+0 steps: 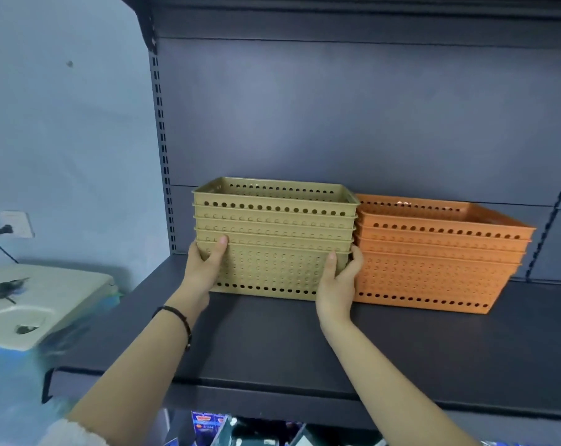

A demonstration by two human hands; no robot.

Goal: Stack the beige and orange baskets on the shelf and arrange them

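A stack of several beige perforated baskets [272,243] stands on the dark grey shelf [272,342], nested one in another. Right beside it, touching its right side, stands a nested stack of several orange baskets [440,262]. My left hand [205,268] grips the beige stack's lower left corner, thumb on its front face and fingers behind the side. My right hand [337,284] grips the lower right corner the same way, fingers tucked between the two stacks.
The shelf's back panel rises behind the baskets, with a slotted upright [163,149] at the left. A beige box-like object [37,300] sits left of the shelf under a wall socket [15,224]. Packaged goods [208,426] show on the level below.
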